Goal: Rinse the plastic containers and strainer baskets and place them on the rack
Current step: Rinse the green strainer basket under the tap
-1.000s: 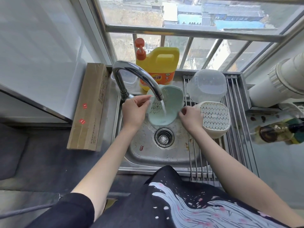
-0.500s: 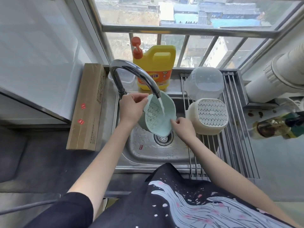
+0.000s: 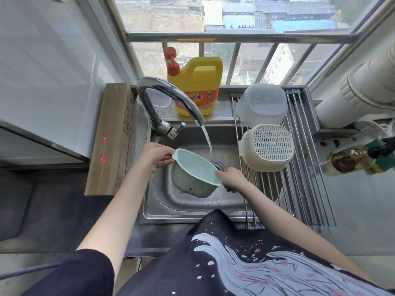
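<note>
Step in hand: rinsing the green strainer basket point(image 3: 193, 174); judged near the end of its rinse, not yet racked.
Basket position: held over the stainless sink point(image 3: 188, 207), tilted with its opening up and away from the person, perforated base low and towards the person.
Water: the stream point(image 3: 207, 142) from the faucet point(image 3: 168, 97) falls just beyond the basket's far rim and lands near the drain (it is not entering the basket).
Left hand point(image 3: 155, 154): grip pinching the small tab handle on the basket's left rim, thumb on top.
Right hand point(image 3: 232, 178): grip curled round the right rim, fingers under the wall.
Rack point(image 3: 303, 189): roll-up bars across the sink's right side carry an inverted clear container point(image 3: 261, 104) and, nearer, an inverted cream strainer basket point(image 3: 267, 147).
Next move (judgement): shake off the water, turn the basket upside down, carry it right to the free bars nearer the person.
Caution: wet plastic may slip; keep both grips on until the rim seats.
Also present: yellow detergent jug point(image 3: 195, 86) behind the faucet.
</note>
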`<state>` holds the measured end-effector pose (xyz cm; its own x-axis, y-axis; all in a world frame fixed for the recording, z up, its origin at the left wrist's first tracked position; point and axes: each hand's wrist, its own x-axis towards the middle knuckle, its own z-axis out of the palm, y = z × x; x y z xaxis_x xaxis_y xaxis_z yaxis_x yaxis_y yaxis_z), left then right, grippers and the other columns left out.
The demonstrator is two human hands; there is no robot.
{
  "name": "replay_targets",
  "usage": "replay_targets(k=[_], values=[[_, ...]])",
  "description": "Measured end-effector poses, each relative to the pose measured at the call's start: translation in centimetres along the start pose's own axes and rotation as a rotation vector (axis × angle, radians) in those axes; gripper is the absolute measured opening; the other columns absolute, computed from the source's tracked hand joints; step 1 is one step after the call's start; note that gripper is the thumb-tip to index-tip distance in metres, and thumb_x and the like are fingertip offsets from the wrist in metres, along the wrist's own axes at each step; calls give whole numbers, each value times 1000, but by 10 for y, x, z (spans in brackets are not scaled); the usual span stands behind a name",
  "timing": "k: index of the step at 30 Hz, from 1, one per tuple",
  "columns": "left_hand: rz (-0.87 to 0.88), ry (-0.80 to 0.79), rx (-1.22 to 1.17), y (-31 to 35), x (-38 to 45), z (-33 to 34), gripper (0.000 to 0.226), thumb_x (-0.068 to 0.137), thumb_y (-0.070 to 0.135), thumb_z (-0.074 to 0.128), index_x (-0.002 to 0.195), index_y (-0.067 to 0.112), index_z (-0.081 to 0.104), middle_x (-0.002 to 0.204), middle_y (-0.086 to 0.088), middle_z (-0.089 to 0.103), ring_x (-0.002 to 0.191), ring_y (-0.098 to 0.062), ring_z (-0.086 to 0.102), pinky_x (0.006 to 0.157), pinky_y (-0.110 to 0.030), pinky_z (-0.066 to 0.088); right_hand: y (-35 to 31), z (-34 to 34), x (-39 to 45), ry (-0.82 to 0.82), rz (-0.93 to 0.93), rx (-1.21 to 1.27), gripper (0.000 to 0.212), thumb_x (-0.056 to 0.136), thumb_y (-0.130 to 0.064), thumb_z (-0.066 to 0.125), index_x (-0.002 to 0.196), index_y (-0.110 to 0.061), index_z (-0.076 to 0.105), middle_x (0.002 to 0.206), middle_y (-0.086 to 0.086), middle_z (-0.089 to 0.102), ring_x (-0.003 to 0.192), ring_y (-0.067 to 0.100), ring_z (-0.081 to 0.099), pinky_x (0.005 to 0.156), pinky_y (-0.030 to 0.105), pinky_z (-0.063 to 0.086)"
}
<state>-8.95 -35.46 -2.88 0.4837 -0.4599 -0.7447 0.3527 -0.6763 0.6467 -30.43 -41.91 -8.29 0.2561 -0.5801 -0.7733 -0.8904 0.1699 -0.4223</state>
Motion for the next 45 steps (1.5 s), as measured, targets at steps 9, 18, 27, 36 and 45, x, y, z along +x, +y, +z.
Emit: replay_targets(k=[9, 18, 27, 36, 45], values=[[-44, -51, 92, -15, 16, 7, 20, 83, -4, 66, 102, -4, 66, 91, -18, 69, 70, -19, 67, 47, -21, 56, -2, -20, -3, 330, -92, 340, 28, 83, -31, 48, 65, -16, 34, 65, 5, 38, 61, 18, 35, 58, 32, 29], [-156, -188, 46, -30, 21, 39, 16, 83, -5, 66, 99, -3, 63, 79, -13, 66, 64, -19, 65, 48, -23, 57, -21, -61, -14, 482, -192, 241, 31, 86, -26, 49, 61, -18, 32, 60, -1, 31, 57, 17, 31, 53, 33, 21], [-251, -298, -139, -51, 26, 54, 14, 92, -6, 52, 102, 4, 52, 88, -14, 63, 75, -23, 64, 52, -31, 59, -27, -69, -28, 532, -455, 68, 35, 91, -34, 54, 65, -19, 36, 58, -4, 35, 54, 13, 34, 53, 31, 26], [166, -213, -192, -28, 19, 47, 19, 87, -5, 59, 101, 8, 59, 95, -7, 64, 82, -18, 63, 76, -31, 56, 0, -67, -19, 616, -342, 88, 28, 95, -33, 52, 79, -10, 49, 66, -1, 48, 61, 16, 43, 54, 31, 34], [412, -169, -85, -8, 13, 15, 19, 83, -3, 65, 89, 15, 65, 84, -4, 66, 73, -10, 65, 57, -16, 53, -7, -31, -5, 430, -254, 166, 22, 97, -31, 50, 94, -9, 53, 74, -2, 54, 66, 18, 56, 58, 34, 49]])
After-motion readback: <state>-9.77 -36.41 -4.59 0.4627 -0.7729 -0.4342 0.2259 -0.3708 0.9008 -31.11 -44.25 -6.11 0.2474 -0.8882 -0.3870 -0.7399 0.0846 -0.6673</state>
